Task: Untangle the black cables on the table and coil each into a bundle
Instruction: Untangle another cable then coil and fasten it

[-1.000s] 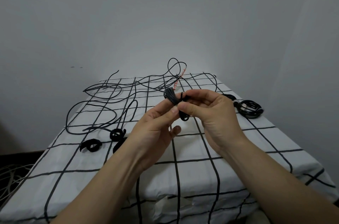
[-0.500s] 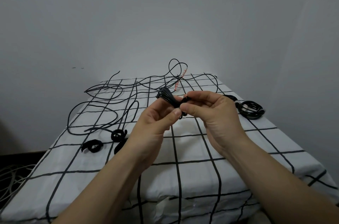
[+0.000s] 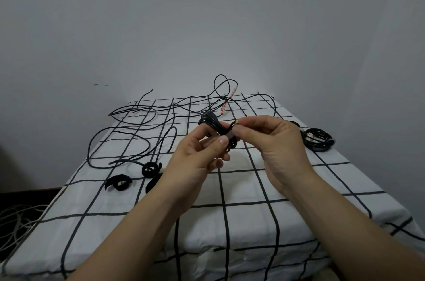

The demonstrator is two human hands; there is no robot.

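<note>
A small coiled black cable bundle (image 3: 212, 123) is held above the table between both hands. My left hand (image 3: 200, 154) grips the bundle from below, thumb pressed on it. My right hand (image 3: 276, 142) pinches a black strap (image 3: 230, 133) wrapped round the bundle's middle. Loose black cables (image 3: 128, 140) sprawl tangled over the far left of the table. A finished coiled bundle (image 3: 318, 142) lies at the right, beyond my right hand.
The table wears a white cloth with a black grid (image 3: 241, 188). Three black straps (image 3: 150, 169) lie on its left side, near the loose cables. A pink-tipped cable end (image 3: 227, 104) sits at the back. Pale cables (image 3: 16, 223) lie on the floor at left.
The bundle has turned in my hands, its loops now fanning up to the left. My right fingers have shifted along the strap round its middle.
</note>
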